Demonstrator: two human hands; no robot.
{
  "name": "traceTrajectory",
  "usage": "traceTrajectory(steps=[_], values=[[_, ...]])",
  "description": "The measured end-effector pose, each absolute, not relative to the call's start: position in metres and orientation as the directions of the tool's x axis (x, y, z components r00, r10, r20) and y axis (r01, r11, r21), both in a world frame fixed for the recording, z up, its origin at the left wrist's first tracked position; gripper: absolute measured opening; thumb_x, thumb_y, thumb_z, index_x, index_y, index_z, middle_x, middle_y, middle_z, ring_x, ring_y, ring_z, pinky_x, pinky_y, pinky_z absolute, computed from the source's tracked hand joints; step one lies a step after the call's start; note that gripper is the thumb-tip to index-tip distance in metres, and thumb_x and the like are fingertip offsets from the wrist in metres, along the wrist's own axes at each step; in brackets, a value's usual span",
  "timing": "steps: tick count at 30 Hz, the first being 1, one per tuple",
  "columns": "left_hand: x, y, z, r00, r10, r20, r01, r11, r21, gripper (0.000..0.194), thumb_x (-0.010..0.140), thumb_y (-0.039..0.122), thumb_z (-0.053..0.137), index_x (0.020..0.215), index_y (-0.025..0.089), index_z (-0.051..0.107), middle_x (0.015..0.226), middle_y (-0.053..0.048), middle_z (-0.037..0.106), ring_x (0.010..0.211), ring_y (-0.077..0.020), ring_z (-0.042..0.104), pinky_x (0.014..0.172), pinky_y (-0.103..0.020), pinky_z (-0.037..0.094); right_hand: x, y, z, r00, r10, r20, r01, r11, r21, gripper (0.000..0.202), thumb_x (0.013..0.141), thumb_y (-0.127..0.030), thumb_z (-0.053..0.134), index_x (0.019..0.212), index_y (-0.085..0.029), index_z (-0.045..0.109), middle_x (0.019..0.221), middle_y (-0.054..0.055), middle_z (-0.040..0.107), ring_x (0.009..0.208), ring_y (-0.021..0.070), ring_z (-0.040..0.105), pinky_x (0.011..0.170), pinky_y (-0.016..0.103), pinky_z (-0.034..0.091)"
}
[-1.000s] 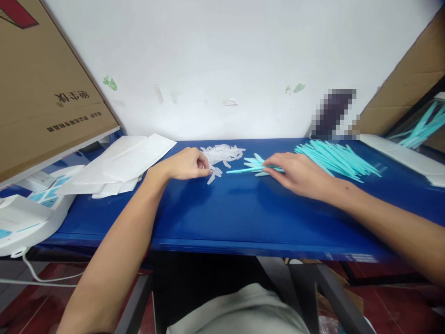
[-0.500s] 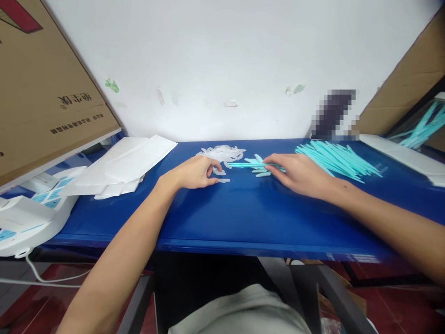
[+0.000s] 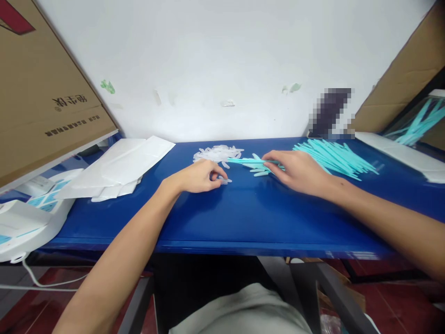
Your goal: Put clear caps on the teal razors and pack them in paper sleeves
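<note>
My left hand [image 3: 200, 176] is low over the blue table, thumb and fingers closed on small translucent plastic caps [image 3: 225, 181] at the fingertips. How many it grips cannot be made out. Just behind it lies a heap of similar translucent caps [image 3: 220, 152]. In my right hand [image 3: 294, 169], pinched between thumb and fingers, are thin turquoise plastic sticks [image 3: 239, 161], their free ends pointing left. Short, flat turquoise pieces [image 3: 259, 172] lie on the table beneath those sticks. A large pile of long turquoise sticks [image 3: 339, 157] spreads out behind my right hand.
White paper sheets or envelopes [image 3: 120, 162] lie at the left, beside a white device with blue panels [image 3: 45, 202]. A cardboard box [image 3: 52, 93] stands on the left. The white wall [image 3: 215, 60] bounds the blue table [image 3: 222, 218]; a clear container of turquoise sticks [image 3: 422, 120] is far right.
My left thumb and fingers have come together on the translucent caps, which have bunched closer. My right hand still holds the turquoise sticks, almost in place. The view has shifted slightly.
</note>
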State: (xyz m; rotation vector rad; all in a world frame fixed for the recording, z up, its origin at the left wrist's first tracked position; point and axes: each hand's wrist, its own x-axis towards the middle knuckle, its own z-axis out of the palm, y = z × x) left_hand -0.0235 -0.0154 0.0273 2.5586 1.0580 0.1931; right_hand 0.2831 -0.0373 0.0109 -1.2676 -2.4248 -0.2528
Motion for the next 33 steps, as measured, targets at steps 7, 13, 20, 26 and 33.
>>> traceTrajectory(steps=[7, 13, 20, 26, 33], values=[[-0.021, -0.011, 0.020, 0.733, 0.676, 0.071, 0.633, -0.717, 0.292, 0.044, 0.085, 0.013, 0.048, 0.119, 0.018, 0.077, 0.121, -0.011, 0.070, 0.108, -0.0230, 0.067, 0.094, -0.033, 0.052, 0.285, -0.036, 0.010, -0.435, 0.771, 0.465, 0.862, 0.506, -0.032, 0.036, 0.103, -0.037, 0.041, 0.116, -0.019, 0.069, 0.105, 0.009, 0.079, 0.084, 0.0276, 0.074, 0.067, 0.037, 0.048], [-0.022, -0.014, 0.023, 0.680, 0.730, 0.072, 0.675, -0.661, 0.327, 0.047, 0.090, 0.015, 0.049, 0.131, 0.017, 0.070, 0.102, -0.005, 0.077, 0.085, -0.0191, 0.070, 0.079, -0.030, 0.052, 0.286, -0.035, 0.010, -0.398, 0.772, 0.496, 0.885, 0.465, -0.015, 0.036, 0.102, -0.037, 0.042, 0.114, -0.020, 0.070, 0.093, 0.009, 0.079, 0.073, 0.0257, 0.071, 0.061, 0.036, 0.044], [-0.023, -0.010, 0.019, 0.755, 0.653, 0.070, 0.625, -0.747, 0.225, 0.045, 0.097, 0.015, 0.040, 0.126, 0.022, 0.074, 0.114, -0.010, 0.070, 0.103, -0.0221, 0.066, 0.090, -0.032, 0.049, 0.286, -0.035, 0.009, -0.404, 0.795, 0.452, 0.884, 0.467, -0.032, 0.036, 0.103, -0.038, 0.041, 0.115, -0.019, 0.069, 0.098, 0.009, 0.080, 0.079, 0.0267, 0.072, 0.063, 0.035, 0.044], [-0.023, -0.005, 0.016, 0.732, 0.679, 0.056, 0.667, -0.731, 0.146, 0.038, 0.102, 0.024, 0.044, 0.125, 0.018, 0.074, 0.114, -0.012, 0.070, 0.104, -0.0248, 0.065, 0.092, -0.035, 0.047, 0.286, -0.035, 0.009, -0.415, 0.787, 0.457, 0.877, 0.479, -0.029, 0.033, 0.102, -0.036, 0.043, 0.113, -0.020, 0.070, 0.097, 0.009, 0.080, 0.078, 0.0256, 0.072, 0.064, 0.035, 0.046], [-0.028, -0.003, 0.017, 0.726, 0.677, 0.121, 0.654, -0.734, 0.183, 0.022, 0.098, 0.029, 0.058, 0.103, 0.020, 0.077, 0.107, -0.009, 0.071, 0.103, -0.0241, 0.064, 0.089, -0.034, 0.046, 0.285, -0.036, 0.009, -0.421, 0.793, 0.440, 0.876, 0.482, -0.029, 0.035, 0.102, -0.036, 0.042, 0.114, -0.020, 0.070, 0.098, 0.009, 0.080, 0.080, 0.0266, 0.073, 0.065, 0.036, 0.048]])
